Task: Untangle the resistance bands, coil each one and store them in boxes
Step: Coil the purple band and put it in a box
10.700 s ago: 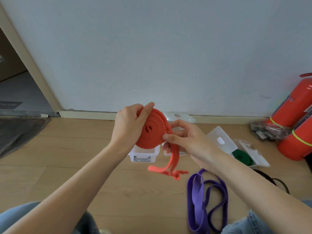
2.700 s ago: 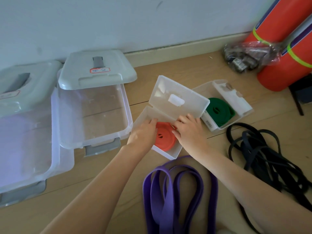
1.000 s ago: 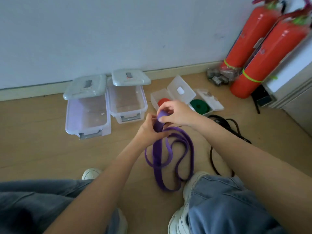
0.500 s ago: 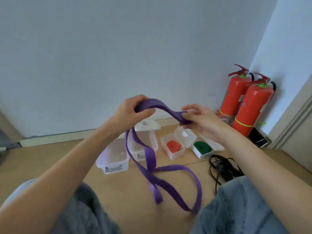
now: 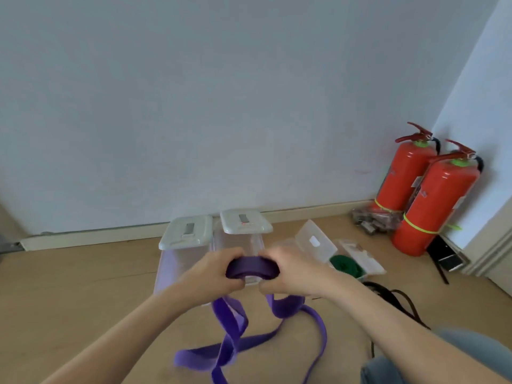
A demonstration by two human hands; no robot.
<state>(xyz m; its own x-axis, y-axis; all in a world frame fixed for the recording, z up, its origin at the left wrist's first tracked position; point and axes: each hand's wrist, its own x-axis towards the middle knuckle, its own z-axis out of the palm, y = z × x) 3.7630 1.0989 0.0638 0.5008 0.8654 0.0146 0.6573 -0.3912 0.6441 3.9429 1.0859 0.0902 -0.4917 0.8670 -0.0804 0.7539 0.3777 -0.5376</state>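
A wooden floor [image 5: 69, 286] carries clear boxes [image 5: 182, 261], two fire extinguishers [image 5: 432, 200], black bands [image 5: 399, 297].

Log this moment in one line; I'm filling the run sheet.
step: untangling purple band | left hand: grips it | right hand: grips it | green band: boxed

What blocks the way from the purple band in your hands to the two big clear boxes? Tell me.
Nothing visible blocks it. Both hands, left hand and right hand, grip the purple band right in front of the two clear boxes, whose lids are raised at the back, leaving them open.
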